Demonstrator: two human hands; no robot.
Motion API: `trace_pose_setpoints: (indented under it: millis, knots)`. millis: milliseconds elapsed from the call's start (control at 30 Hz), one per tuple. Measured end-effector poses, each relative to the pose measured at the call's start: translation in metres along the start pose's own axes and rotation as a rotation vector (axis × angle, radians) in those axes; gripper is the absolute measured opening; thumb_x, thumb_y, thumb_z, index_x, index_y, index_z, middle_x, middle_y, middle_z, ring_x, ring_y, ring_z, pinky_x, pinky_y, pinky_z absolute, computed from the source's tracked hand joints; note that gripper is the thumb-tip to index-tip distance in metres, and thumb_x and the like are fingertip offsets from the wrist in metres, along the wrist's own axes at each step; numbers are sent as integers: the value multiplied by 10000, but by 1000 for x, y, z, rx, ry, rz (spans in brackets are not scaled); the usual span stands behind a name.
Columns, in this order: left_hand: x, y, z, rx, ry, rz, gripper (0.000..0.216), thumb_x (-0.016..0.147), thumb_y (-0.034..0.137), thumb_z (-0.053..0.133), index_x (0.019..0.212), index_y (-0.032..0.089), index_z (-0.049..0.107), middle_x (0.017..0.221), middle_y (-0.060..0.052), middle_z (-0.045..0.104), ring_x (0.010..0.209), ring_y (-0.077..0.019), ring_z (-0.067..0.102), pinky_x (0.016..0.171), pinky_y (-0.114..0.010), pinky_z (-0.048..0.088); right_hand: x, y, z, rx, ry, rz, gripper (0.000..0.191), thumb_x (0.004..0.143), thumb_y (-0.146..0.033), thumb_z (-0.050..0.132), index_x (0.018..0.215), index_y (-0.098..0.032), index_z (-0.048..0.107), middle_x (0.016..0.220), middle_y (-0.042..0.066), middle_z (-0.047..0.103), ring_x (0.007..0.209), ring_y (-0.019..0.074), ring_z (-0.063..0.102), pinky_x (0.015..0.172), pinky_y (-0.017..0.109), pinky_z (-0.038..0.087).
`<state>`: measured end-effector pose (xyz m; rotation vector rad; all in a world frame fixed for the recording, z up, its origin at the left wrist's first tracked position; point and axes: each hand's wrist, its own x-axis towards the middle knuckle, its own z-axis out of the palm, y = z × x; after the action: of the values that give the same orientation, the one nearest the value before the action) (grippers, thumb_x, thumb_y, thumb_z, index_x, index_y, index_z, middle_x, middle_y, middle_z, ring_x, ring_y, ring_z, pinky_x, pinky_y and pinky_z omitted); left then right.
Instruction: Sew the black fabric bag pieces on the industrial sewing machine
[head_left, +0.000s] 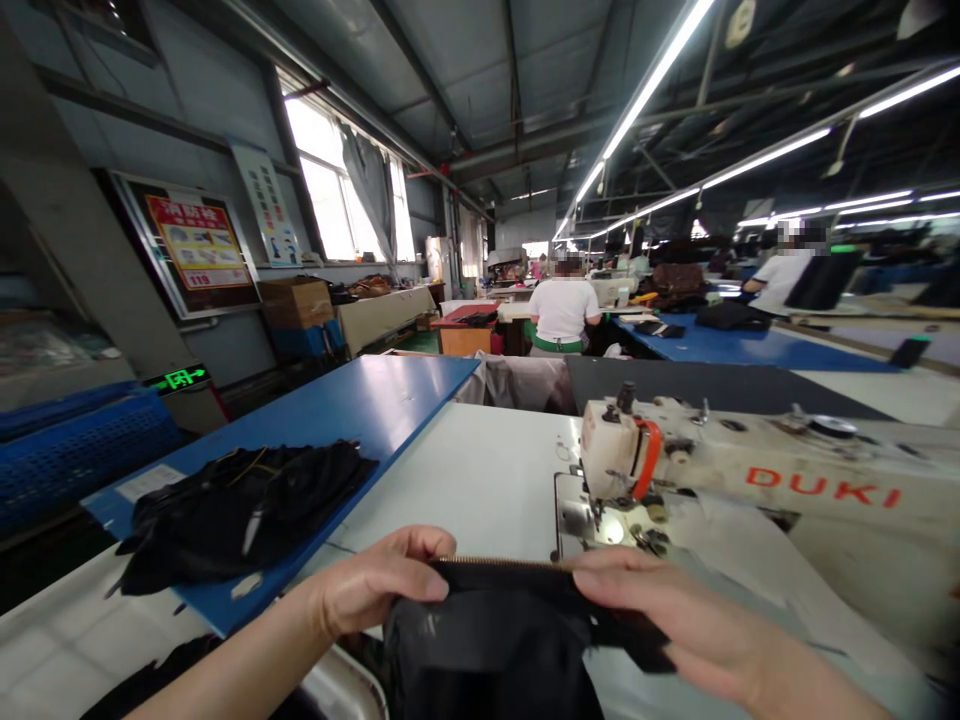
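Observation:
Between my two hands a black fabric piece [487, 640] is stretched, with a gold-toothed zipper [510, 563] running along its upper edge. My left hand [390, 580] pinches the zipper's left end between thumb and fingers. At the other end, my right hand [652, 600] grips the edge, thumb on top, and a dark strip hangs beneath it. The lower part of the fabric drops out of view. Just beyond my right hand stands a white sewing machine [720, 470], its lamp lit over the metal needle plate [574, 505].
A heap of black fabric [255, 500] lies on the blue table [397, 385] to the left. The pale sewing table [442, 480] spreads ahead. A person in a white shirt [564, 312] sits farther off. Blue crates [82, 450] are at far left.

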<state>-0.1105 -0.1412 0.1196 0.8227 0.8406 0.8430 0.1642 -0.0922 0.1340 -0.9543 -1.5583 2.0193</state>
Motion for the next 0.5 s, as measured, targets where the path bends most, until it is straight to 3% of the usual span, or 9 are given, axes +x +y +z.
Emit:
trace_pose_setpoints:
  millis: [100, 267, 433, 500]
  knots:
    - [-1, -3, -1, 36, -141, -143, 314, 432, 198, 829, 691, 102, 677, 606, -13, 633, 471, -89, 539, 462, -173, 432, 4, 4, -7, 185, -156, 101, 358, 562, -443, 810, 637, -125, 663, 547, -22, 530, 511, 81, 458, 489, 199, 315]
    - [8, -4, 19, 107, -384, -307, 545, 391, 269, 888, 889, 130, 714, 831, -11, 692, 666, -110, 595, 657, -176, 491, 19, 4, -7, 166, -272, 108, 306, 603, -369, 803, 675, -107, 662, 568, -25, 565, 496, 53, 472, 493, 169, 316]
    - [25, -17, 44, 288, -349, -333, 434, 411, 381, 887, 762, 181, 730, 676, 25, 664, 553, -113, 551, 535, -201, 467, 33, -3, -3, 57, -456, 202, 299, 581, -303, 815, 744, -107, 658, 627, -16, 605, 476, 55, 495, 456, 161, 332]
    - [26, -26, 51, 280, -304, -277, 396, 420, 392, 882, 722, 183, 733, 646, 28, 652, 527, -100, 533, 520, -194, 450, 36, -3, -5, 51, -438, 175, 296, 588, -266, 810, 789, -114, 654, 650, -14, 614, 513, 60, 518, 490, 162, 354]
